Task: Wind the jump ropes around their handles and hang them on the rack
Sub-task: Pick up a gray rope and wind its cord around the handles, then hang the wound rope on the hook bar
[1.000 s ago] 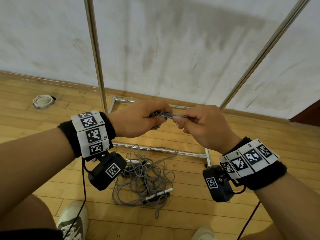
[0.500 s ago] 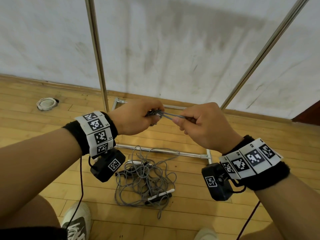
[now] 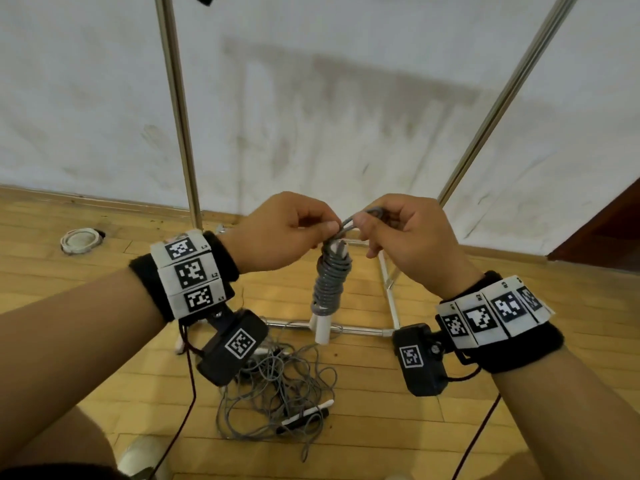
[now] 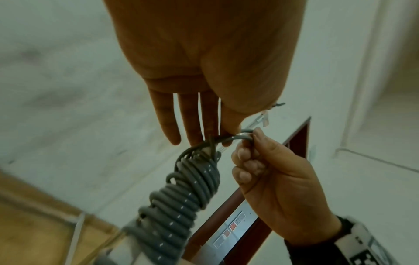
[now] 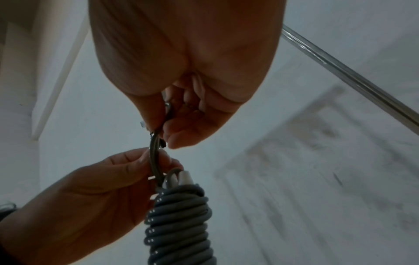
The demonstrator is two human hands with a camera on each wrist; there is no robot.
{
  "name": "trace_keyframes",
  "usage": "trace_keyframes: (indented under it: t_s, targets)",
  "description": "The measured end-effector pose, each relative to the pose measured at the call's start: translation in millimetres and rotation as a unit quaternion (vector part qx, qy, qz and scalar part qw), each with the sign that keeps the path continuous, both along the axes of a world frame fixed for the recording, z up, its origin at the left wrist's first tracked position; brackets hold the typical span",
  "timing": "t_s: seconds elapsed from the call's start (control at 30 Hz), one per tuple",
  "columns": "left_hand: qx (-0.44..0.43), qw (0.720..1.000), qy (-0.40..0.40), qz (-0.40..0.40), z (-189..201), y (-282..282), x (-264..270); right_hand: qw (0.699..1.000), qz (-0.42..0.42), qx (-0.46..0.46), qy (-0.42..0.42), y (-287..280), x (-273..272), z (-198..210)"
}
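A grey jump rope (image 3: 329, 282) is wound in tight coils round its white handles (image 3: 322, 329) and hangs upright from a short loop at its top. My left hand (image 3: 330, 226) pinches that loop between thumb and fingertips. My right hand (image 3: 363, 221) grips the same loop with curled fingers, close against the left. The coiled bundle (image 4: 181, 197) shows below both hands in the left wrist view, and the coils (image 5: 179, 224) in the right wrist view too. The metal rack (image 3: 176, 109) stands behind, with a slanted pole (image 3: 502, 95) on the right.
A tangled pile of grey ropes (image 3: 277, 386) with black and white handles lies on the wooden floor below my hands. The rack's base bars (image 3: 388, 292) cross the floor. A tape roll (image 3: 81, 240) lies at far left, and a shoe (image 3: 145, 455) is at the bottom.
The wound bundle was enclosed in my left hand with the right pulling the rope end sideways. Now it hangs down from the loop that both hands hold, slightly higher.
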State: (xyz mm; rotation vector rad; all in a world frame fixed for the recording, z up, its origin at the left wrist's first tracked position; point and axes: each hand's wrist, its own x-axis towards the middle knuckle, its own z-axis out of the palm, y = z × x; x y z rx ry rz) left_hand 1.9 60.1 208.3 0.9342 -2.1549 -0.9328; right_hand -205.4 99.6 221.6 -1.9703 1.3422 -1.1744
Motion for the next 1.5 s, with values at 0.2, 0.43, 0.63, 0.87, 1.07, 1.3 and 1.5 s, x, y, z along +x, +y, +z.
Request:
trace_keyframes:
  t_s: [0.2, 0.43, 0.63, 0.87, 1.07, 1.3, 1.5]
  targets:
    - [-0.211, 0.974, -0.081, 0.014, 73, -15, -22, 0.999, -0.003, -0.014, -0.033, -1, -14, 55]
    - [-0.262, 0.961, -0.085, 0.011, 158, -33, -17, 0.991, 0.013, -0.053, -0.118, -27, -7, 127]
    - [-0.272, 0.957, -0.035, 0.094, 224, -57, -3, 0.985, 0.029, -0.069, -0.157, -58, 12, 187]
    - [-0.268, 0.95, 0.045, 0.153, 275, -85, 10, 0.983, 0.015, -0.11, -0.144, -100, 41, 247]
    - [-0.254, 0.932, 0.163, 0.201, 321, -115, 29, 0.972, -0.029, -0.171, -0.158, -149, 75, 291]
    - [-0.209, 0.915, 0.165, 0.302, 327, -161, 46, 0.973, -0.095, -0.177, -0.113, -207, 106, 303]
    - [-0.208, 0.925, 0.118, 0.295, 303, -181, 44, 0.976, -0.137, -0.161, -0.045, -226, 107, 281]
